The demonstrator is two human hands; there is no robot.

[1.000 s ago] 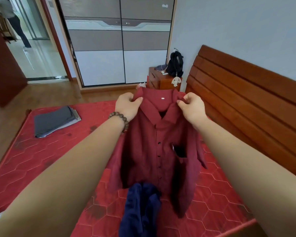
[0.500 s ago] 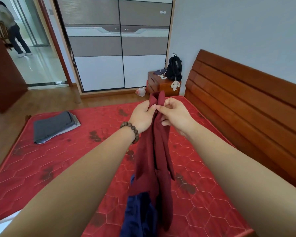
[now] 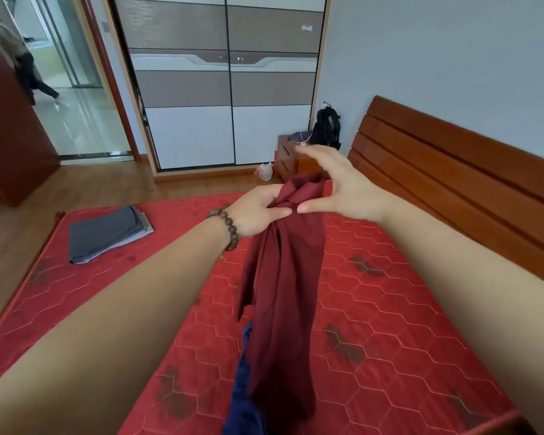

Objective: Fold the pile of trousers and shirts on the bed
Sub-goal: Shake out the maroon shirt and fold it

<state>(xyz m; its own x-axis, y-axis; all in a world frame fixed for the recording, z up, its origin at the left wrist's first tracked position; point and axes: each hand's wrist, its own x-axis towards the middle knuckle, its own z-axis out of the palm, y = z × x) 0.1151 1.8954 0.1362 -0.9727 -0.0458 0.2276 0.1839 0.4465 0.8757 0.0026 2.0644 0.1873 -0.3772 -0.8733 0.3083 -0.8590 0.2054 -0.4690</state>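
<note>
Above the red mattress [image 3: 390,324], head view (only one cam): maroon shirt [image 3: 283,277] hangs bunched from its collar end, held up w/ the left hand [image 3: 258,211]. That hand's fingers are curled tight round the gathered collar fabric, at approx centre of frame. Right hand [image 3: 336,186] sits just at 3 o'clock of the bunch, fingers spread and relaxed, thumb tip near the cloth but gripping nothing as far as I can tell. Shirt tail drops toward 6 o'clock, over a navy garment [image 3: 242,390] lying at the bottom edge, prob. next in the pile. Folded grey trousers [image 3: 107,233] rest flat on the mattress at 9 o'clock, well apart from the hands. Wooden headboard [image 3: 453,171] runs along 2–3 o'clock; a bead bracelet [image 3: 230,227] is on the left wrist.

Step in hand, my read: re-gripping the shirt to lay it out for folding. To do it well:
- right hand should take one shoulder seam, left the other, so fabric spreads, not ropes.
- give one shake to drop the twists.
- lay it front-down on bare mattress at 12–1 o'clock, clear of the navy piece, so they don't tangle.
- smooth before folding sleeves in.

Risk: hem may snag the navy item when lifted.
</note>
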